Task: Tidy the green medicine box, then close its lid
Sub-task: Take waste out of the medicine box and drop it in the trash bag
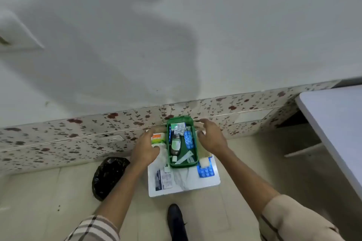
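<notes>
The green medicine box (183, 164) stands open on a small white table (195, 188), its lid (179, 119) tipped back against the wall. Inside lie a dark bottle (175, 146), a blue blister strip (189, 140), a silver blister pack (179, 129) and a white tube (184, 158). My left hand (146, 147) hovers just left of the box, fingers spread, over an orange-and-green carton (157, 138). My right hand (211, 137) hovers just right of the box, fingers apart, holding nothing.
On the table in front of the box lie a printed leaflet (163, 179), clear plastic wrap (181, 179), another blue blister strip (206, 171) and a pale square pad (204, 162). A black plastic bag (107, 176) sits on the floor left; a grey table (337, 123) stands right. My shoe (176, 221) is below.
</notes>
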